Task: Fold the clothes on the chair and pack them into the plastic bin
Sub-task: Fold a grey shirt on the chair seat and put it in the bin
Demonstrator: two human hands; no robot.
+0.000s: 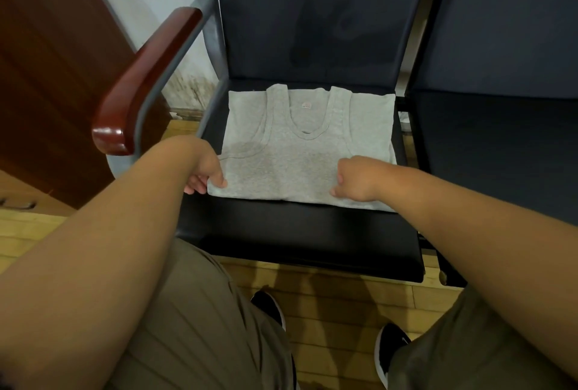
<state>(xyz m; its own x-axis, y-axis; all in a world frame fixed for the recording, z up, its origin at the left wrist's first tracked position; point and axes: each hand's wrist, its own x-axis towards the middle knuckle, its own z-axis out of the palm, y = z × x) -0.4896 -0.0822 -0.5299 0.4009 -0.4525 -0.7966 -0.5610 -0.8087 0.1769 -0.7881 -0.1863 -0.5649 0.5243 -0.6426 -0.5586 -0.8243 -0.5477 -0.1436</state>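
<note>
A grey sleeveless vest [300, 151] lies flat on the dark seat of the chair [312, 233], folded over, its neckline toward the backrest. My left hand [208, 173] grips the vest's near left corner, thumb on top and fingers underneath. At the near right edge my right hand [355, 178] pinches the cloth with curled fingers. No plastic bin is in view.
A red-brown wooden armrest [147, 79] on a grey metal frame stands left of the seat. A second dark chair [500, 108] adjoins on the right. A wooden cabinet [47, 76] is at far left. My knees and black shoes are over the wooden floor below.
</note>
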